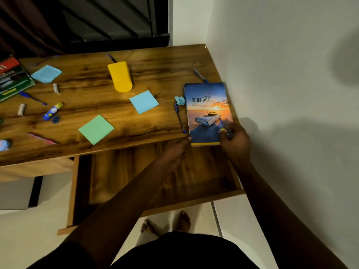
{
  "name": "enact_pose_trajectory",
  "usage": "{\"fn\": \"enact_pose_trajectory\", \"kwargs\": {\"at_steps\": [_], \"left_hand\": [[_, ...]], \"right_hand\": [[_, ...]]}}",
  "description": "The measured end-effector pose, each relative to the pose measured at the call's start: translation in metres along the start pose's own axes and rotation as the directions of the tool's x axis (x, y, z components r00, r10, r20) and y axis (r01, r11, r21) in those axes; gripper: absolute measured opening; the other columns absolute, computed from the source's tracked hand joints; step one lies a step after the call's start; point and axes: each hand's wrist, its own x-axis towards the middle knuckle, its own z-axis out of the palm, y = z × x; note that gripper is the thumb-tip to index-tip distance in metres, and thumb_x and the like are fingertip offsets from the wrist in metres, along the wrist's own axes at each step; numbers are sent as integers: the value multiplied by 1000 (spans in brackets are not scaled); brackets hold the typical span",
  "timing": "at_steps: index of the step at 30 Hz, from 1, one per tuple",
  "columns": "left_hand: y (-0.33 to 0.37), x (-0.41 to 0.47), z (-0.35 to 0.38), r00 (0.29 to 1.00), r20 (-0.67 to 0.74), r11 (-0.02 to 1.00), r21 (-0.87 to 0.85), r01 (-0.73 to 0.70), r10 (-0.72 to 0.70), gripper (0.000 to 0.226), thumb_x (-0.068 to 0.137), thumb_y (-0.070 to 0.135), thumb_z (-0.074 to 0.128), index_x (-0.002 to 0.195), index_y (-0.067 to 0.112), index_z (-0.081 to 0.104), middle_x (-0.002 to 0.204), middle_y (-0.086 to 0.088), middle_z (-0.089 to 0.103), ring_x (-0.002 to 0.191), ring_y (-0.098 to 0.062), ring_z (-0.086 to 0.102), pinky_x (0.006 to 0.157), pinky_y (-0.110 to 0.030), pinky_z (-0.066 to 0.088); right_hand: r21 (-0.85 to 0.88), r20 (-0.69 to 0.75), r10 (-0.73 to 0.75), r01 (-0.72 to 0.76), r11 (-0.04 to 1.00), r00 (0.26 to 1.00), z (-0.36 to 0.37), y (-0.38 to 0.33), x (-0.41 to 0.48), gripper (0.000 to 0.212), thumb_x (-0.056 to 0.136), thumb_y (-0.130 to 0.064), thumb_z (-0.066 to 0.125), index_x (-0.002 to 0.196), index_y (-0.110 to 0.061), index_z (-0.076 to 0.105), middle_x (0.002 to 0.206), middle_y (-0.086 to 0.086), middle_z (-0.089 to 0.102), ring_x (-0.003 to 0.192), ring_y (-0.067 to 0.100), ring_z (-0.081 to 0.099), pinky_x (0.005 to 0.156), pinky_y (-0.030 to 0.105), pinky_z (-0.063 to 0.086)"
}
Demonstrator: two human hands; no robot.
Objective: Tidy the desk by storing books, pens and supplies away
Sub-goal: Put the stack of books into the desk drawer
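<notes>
Nearest to me are my dark shorts [184, 251] and my bare feet [165, 224] on the pale floor. Just past them the drawer [72, 191] of the desk [87, 98] stands pulled out, and both my arms reach over it.

My hands are apart, one at each near corner of the book [208, 113]. My right hand [236, 141] grips the near right corner, with the thumb on the cover. My left hand [174, 152] is at the desk edge with the fingertips at the near left corner. It is blurred, so I cannot tell if it holds the book or only touches it.

The book lies flat at the right end of the desk, close to the wall, and its near end sticks out a little over the drawer. On the cover are a car and a sunset.

Just beside the book on its left lie a blue pen [179, 119] and a crumpled blue paper [180, 100]. Another pen [200, 75] lies behind the book. Farther left are a blue note pad [143, 101], a green note pad [96, 129], a yellow cup [120, 77], a glue stick [52, 111] and a pile of books [11, 78] at the far left edge.
</notes>
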Motion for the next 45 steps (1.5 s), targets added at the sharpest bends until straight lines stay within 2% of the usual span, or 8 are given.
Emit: {"fn": "enact_pose_trajectory", "kwargs": {"at_steps": [8,11,13,25,30,34,39,45], "left_hand": [[-1,31,44,988,-133,974,-221,46,-76,19,92,23,72,111,20,70,118,-8,73,108,-30,70,101,-54,53],[6,31,52,987,-154,962,-273,-7,-36,30,91,22,74,120,15,69,117,-7,74,103,-25,71,82,-39,61],[14,32,54,987,-160,969,-244,-34,-6,33,91,23,75,122,16,68,113,-5,75,98,-21,72,68,-32,60],[53,45,46,970,-194,985,119,-128,149,22,87,12,74,109,11,76,110,-11,76,100,-29,72,96,-46,58],[56,28,28,963,-128,968,118,-222,236,29,90,9,71,119,9,74,114,-9,76,103,-26,72,96,-39,58],[52,6,0,946,-66,942,134,-307,317,29,93,5,68,121,5,73,114,-11,76,103,-27,73,89,-33,60],[43,-29,-51,927,-26,923,116,-368,373,27,91,1,68,118,5,74,112,-10,77,103,-26,74,92,-37,59],[18,-77,-132,945,2,939,104,-327,328,33,83,-4,72,114,6,76,114,-12,76,110,-30,72,102,-46,55]], "right_hand": [[-11,182,76,-75,997,980,0,27,51,35,91,-36,65,119,-16,62,106,3,68,91,21,64,78,31,48],[48,225,87,-101,994,971,-1,30,57,31,94,-21,69,124,-13,61,104,-2,64,91,16,59,78,27,43],[82,217,96,-116,990,972,-1,33,60,31,93,-21,70,123,-15,63,101,-3,65,89,17,61,70,23,44],[331,449,442,-604,725,776,-9,13,86,16,87,-33,74,96,-19,69,101,11,73,91,29,70,78,40,57],[397,575,322,-601,693,752,-11,11,74,11,94,-29,66,99,-19,68,105,8,73,94,25,67,90,45,54],[483,654,247,-646,591,715,-5,13,52,65,66,-37,89,123,-15,70,119,14,75,110,36,71,105,56,51],[570,732,120,-698,434,671,1,-20,11,38,88,7,64,125,-3,66,117,20,75,100,38,74,85,48,63],[555,765,-14,-647,523,644,32,-41,-48,62,80,18,64,139,-2,57,134,25,65,122,45,63,105,60,48]]}}
